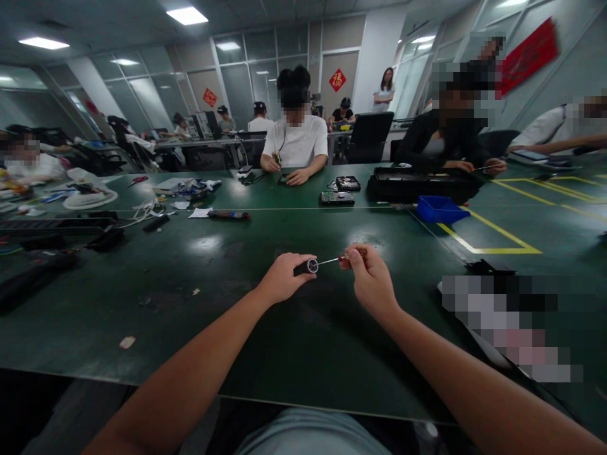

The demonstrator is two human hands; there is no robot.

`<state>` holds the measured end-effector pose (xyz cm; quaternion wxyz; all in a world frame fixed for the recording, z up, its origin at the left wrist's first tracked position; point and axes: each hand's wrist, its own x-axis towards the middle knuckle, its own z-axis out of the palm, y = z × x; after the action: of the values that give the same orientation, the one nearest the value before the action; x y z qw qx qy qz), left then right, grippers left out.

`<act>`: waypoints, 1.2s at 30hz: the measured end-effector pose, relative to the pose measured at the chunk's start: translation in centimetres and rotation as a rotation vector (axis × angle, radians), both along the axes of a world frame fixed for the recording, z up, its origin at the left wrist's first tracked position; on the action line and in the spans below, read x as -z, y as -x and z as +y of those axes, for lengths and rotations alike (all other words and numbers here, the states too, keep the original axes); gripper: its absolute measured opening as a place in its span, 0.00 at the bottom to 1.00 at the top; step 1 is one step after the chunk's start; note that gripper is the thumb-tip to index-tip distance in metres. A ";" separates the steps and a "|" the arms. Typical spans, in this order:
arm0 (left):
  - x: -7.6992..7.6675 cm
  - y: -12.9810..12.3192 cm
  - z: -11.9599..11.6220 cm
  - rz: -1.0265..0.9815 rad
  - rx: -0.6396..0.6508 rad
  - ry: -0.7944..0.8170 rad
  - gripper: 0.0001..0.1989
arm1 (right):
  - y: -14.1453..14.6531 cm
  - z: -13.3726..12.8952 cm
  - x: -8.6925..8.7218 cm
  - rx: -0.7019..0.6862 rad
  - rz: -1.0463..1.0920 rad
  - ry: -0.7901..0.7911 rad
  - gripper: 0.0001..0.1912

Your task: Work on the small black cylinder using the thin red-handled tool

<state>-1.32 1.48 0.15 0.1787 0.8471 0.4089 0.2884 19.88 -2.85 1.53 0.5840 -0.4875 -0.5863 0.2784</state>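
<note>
My left hand (pixel 283 278) is closed around a small black cylindrical part (pixel 303 268), whose round, pale-rimmed end faces me and to the right. In my right hand (pixel 372 278) is a screwdriver (pixel 328 261) with a thin metal shaft and a reddish handle wrapped by my fingers. The shaft points left, and its tip meets the rimmed end of the part; how deep it reaches, I cannot tell. Both hands are above the green table (pixel 284 354), near its middle.
Ahead lie a dark cylindrical tool (pixel 229 215), opened hard drives (pixel 336 198) and a long black housing (pixel 422 184). A blue bin (pixel 441 209) stands right of centre. Cables and a white fan-like part (pixel 90 199) clutter the left. Opposite sits a co-worker (pixel 296 142).
</note>
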 end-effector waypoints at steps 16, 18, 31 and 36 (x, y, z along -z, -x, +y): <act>0.1 0.1 0.0 -0.011 -0.020 -0.007 0.19 | -0.1 -0.5 -1.0 0.064 -0.215 0.036 0.15; 0.1 0.1 0.0 -0.020 -0.028 -0.009 0.19 | -0.1 -0.5 -0.8 0.034 -0.212 -0.020 0.11; 0.5 0.3 0.3 0.009 -0.019 -0.018 0.19 | -0.1 -0.4 -0.4 0.001 -0.297 -0.014 0.13; 0.6 0.4 0.5 0.028 -0.032 -0.021 0.19 | 0.0 -0.5 0.0 -0.074 -0.199 -0.033 0.11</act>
<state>-1.76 1.95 -0.46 0.1597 0.8463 0.4217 0.2837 19.86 -3.33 1.50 0.5202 -0.4809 -0.6637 0.2402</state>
